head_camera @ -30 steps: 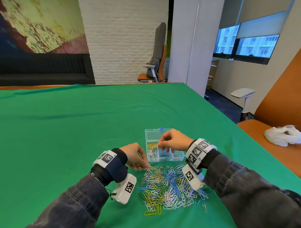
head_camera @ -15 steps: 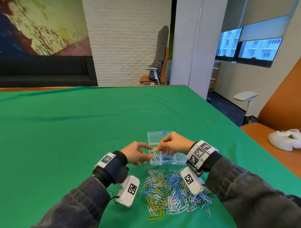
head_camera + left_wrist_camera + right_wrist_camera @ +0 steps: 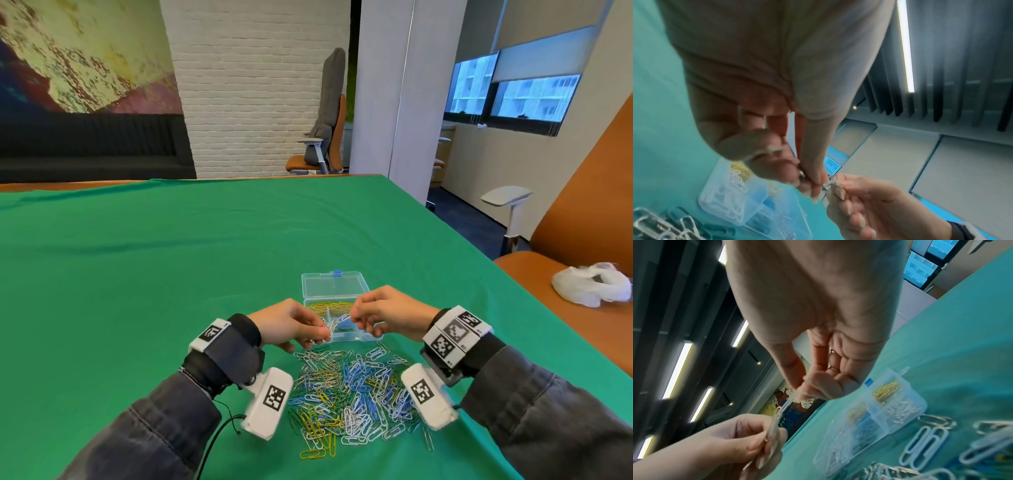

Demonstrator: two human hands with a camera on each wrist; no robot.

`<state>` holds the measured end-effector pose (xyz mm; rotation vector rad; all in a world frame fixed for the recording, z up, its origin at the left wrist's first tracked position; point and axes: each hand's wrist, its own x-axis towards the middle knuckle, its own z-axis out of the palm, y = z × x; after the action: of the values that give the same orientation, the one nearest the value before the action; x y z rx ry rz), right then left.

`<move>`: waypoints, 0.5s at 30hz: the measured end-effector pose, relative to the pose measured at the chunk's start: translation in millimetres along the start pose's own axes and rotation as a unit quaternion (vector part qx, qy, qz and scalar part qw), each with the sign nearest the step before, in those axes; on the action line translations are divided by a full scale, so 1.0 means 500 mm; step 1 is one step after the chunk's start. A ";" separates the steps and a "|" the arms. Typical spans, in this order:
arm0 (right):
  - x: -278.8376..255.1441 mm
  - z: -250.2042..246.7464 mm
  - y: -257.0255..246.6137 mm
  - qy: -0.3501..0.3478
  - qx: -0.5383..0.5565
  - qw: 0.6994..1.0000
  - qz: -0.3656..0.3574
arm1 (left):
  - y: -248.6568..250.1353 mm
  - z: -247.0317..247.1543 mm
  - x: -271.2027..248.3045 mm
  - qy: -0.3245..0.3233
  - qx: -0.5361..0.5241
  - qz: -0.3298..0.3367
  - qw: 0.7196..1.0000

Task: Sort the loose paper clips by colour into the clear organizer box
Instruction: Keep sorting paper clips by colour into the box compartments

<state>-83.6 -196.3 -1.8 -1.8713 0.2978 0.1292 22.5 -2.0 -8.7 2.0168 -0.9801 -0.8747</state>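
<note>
Over the front of the clear organizer box (image 3: 363, 337), my two hands hold a pair of hooked-together paper clips (image 3: 337, 322). My left hand (image 3: 323, 334) pinches the silver clip (image 3: 771, 426) between thumb and fingers. The pale clip (image 3: 786, 403) is pinched by my right hand (image 3: 354, 316). The box stands open with its lid (image 3: 334, 286) laid back, and it holds yellow, white and blue clips in separate compartments (image 3: 888, 391). A heap of loose clips (image 3: 352, 387) in silver, white, blue, yellow and green lies between my wrists.
A green cloth (image 3: 171, 274) covers the table, which ends at the right (image 3: 513, 298). An orange seat with a white plastic bag (image 3: 592, 284) stands beyond that edge. An office chair (image 3: 325, 137) and a pillar are behind the table's far end.
My left hand rose from the pile's edge to meet my right hand over the box. Both now pinch the joined clips between them.
</note>
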 end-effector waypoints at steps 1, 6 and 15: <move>-0.007 -0.002 0.006 0.001 0.007 1.000 0.000 | 0.004 0.001 0.000 0.007 0.017 0.008 1.000; -0.035 -0.015 0.035 -0.005 0.031 0.999 -0.026 | 0.019 0.016 0.003 0.035 0.068 0.043 0.996; -0.056 -0.021 0.052 0.008 0.009 0.998 -0.068 | 0.031 0.032 0.003 0.067 0.099 0.070 0.990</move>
<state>-118.3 -209.7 -15.9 -1.8691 0.1809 0.0199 4.8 -15.4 -4.6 2.1116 -1.1541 -0.5789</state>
